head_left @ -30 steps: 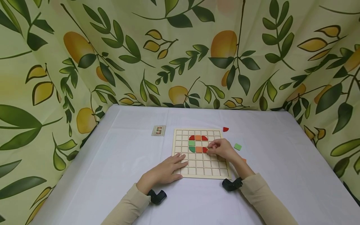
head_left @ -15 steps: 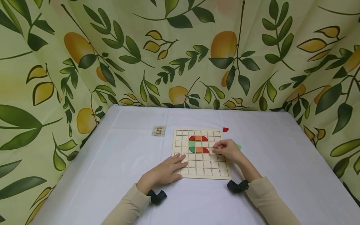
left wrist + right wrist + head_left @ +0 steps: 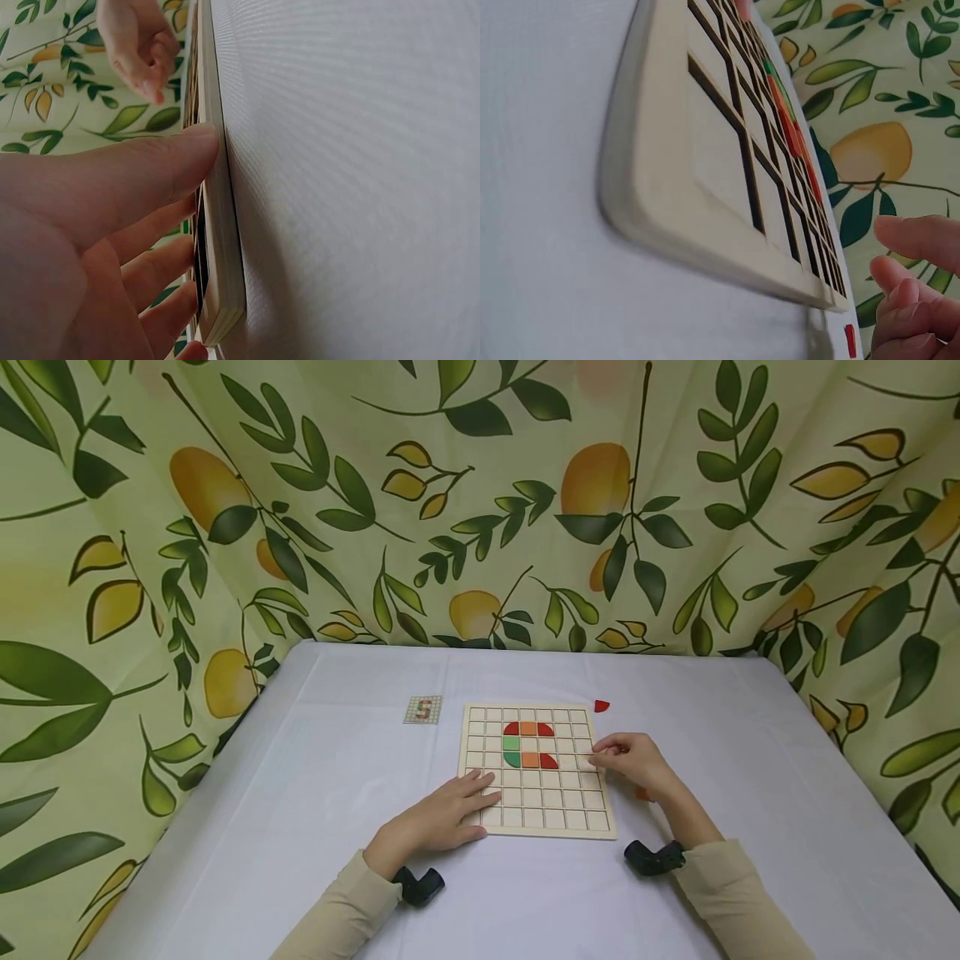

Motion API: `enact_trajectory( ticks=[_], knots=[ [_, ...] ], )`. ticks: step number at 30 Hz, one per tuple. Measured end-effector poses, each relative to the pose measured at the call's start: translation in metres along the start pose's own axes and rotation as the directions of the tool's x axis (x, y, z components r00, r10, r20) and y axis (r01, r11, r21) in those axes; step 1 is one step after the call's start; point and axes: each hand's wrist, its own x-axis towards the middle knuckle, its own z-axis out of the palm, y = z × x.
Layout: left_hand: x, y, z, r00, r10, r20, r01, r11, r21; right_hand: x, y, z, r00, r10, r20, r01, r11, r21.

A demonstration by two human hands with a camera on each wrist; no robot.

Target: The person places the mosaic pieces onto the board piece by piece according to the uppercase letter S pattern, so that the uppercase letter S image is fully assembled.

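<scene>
On the white table lies a square wooden grid board (image 3: 562,798). Set in its cells are red quarter-round pieces (image 3: 549,762), orange squares (image 3: 530,760), a light green square (image 3: 512,743) and a dark green quarter-round piece (image 3: 512,760), in a C-like shape. My left hand (image 3: 442,814) rests with spread fingers on the board's left front part; its thumb (image 3: 169,161) touches the side edge in the left wrist view. Over the board's right edge hovers my right hand (image 3: 630,760), fingers loosely bent, with nothing between the index finger and thumb in the right wrist view.
A small card (image 3: 423,709) with an S pattern on a grid lies left of the board. Beyond the far right corner is a loose red quarter-round piece (image 3: 602,706). An orange piece (image 3: 645,794) shows partly beside the right wrist. A patterned curtain (image 3: 480,527) surrounds the table.
My right hand has drawn back rightward from the lower red quarter-round piece, which stays on the board. It now covers the loose green square. The left hand has stayed put.
</scene>
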Motion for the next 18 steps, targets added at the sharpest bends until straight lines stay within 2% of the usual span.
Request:
enact_trajectory(
  ticks=[10, 18],
  knots=[
    [0.0, 0.0, 0.001, 1.0, 0.001, -0.005, -0.001, 1.0, 0.008, -0.003, 0.009, -0.017, 0.998, 0.069, -0.01, -0.069, 0.997, 0.016],
    [0.0, 0.0, 0.001, 1.0, 0.005, -0.013, -0.005, 1.0, 0.012, -0.007, 0.011, -0.03, 0.998, 0.041, -0.049, -0.042, 0.999, -0.02]
  ],
)
